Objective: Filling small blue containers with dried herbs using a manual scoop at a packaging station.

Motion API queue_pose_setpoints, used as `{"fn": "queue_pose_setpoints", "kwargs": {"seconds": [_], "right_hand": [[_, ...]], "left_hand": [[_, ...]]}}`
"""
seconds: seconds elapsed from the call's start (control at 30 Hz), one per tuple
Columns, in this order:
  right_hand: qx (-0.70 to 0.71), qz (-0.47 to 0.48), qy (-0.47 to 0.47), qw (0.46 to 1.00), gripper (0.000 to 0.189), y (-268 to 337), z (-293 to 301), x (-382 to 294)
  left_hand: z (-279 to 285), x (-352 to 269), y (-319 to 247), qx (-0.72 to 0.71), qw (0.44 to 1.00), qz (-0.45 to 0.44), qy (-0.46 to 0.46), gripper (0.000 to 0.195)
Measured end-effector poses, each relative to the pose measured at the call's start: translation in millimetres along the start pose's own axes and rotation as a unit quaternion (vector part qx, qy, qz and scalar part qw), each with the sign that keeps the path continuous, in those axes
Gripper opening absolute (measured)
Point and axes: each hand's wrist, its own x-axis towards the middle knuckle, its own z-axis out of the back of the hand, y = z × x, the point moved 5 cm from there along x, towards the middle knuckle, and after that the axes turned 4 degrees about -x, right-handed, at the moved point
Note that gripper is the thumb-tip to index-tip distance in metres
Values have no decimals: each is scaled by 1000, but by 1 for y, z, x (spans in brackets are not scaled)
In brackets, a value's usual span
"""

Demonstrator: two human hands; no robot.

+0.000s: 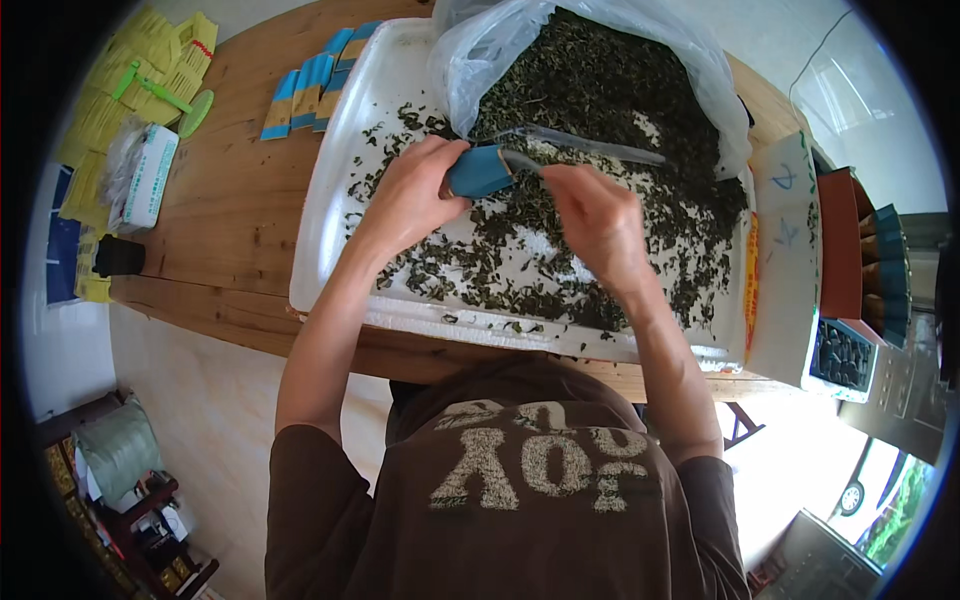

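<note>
My left hand grips a small blue packet on its side above the white foam tray, its mouth toward the right. My right hand pinches a thin greyish piece that reaches to this mouth; whether it is a spoon or a plastic liner I cannot tell. Dark dried leaves, like loose tea, lie scattered across the tray under both hands. At the tray's far side a clear plastic bag lies open, with a large heap of the same leaves in its mouth.
Several blue-and-brown packets lie left of the tray on the wooden table. Farther left are yellow packets, a green plastic stand, a white box and a black cup. On the right stands a foam box beside a reddish-brown box.
</note>
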Motion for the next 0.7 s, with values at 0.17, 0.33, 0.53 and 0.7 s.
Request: {"fn": "queue_pose_setpoints", "kwargs": {"seconds": [0.17,0.33,0.53,0.7], "right_hand": [[-118,-111,-53,985,12,-24,51,-40],[-173,-114,-34,978,9,-33,33,-65],[-43,-197,-58,978,8,-20,0,-43],[-31,-210,-61,975,10,-9,12,-35]], "left_hand": [[1,-5,5,87,995,27,35,49],[-7,-1,3,259,963,30,69,48],[-23,12,-8,246,966,19,82,46],[-29,13,-11,204,977,4,66,54]]}}
